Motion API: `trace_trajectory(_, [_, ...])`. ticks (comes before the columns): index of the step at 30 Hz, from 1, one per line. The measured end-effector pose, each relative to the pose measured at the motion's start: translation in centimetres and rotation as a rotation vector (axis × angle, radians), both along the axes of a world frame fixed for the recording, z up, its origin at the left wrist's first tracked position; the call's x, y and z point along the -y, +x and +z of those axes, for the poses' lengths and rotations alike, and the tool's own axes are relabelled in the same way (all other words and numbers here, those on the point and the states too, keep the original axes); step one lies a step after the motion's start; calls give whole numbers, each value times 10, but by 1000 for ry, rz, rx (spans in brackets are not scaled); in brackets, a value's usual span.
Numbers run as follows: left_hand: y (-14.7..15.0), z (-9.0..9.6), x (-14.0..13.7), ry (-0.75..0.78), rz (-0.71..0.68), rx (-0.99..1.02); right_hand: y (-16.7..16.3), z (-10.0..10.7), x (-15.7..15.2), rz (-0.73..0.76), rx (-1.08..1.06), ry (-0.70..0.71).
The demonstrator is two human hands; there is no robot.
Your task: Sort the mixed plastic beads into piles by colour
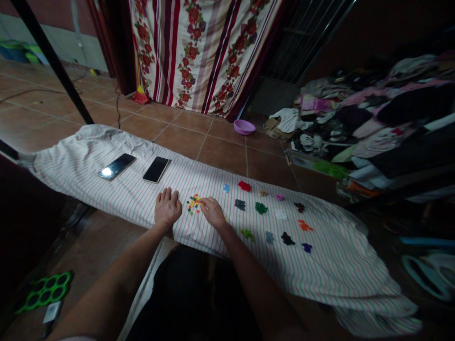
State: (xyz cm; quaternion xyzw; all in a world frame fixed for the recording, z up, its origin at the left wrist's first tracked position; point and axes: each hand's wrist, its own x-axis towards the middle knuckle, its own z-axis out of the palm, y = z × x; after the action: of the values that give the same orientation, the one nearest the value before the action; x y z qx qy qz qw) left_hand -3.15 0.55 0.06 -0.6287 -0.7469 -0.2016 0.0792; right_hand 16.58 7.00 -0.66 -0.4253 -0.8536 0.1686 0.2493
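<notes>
My left hand point(168, 207) lies flat on the striped cloth point(135, 201), fingers stretched out, just left of a mixed pile of small pieces point(193, 203) in yellow, orange and green. My right hand point(213, 211) is at the right edge of that pile, its fingertips pinched together; what is between them is too small to make out. Right of this hand lie several small heaps sorted by colour, among them a red heap point(244, 186), a dark green heap point(261, 208), a light green heap point(247, 234), an orange heap point(304, 225) and a black heap point(287, 238).
Two phones, a left one point(117, 166) and a right one point(156, 169), lie on the cloth beyond my left hand. Past the far edge, a purple basin point(244, 127) stands on the tiled floor before a flowered curtain point(199, 52). Clothes point(355, 113) are piled at the right.
</notes>
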Motion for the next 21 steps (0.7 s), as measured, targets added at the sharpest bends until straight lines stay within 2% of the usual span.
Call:
trace_trajectory(14, [0,1,1,14,-14,15,44,19,9,-225,-173,-59])
trace_trajectory(21, [0,2,2,23,-13,32,65,15,25,-305,-227,-30])
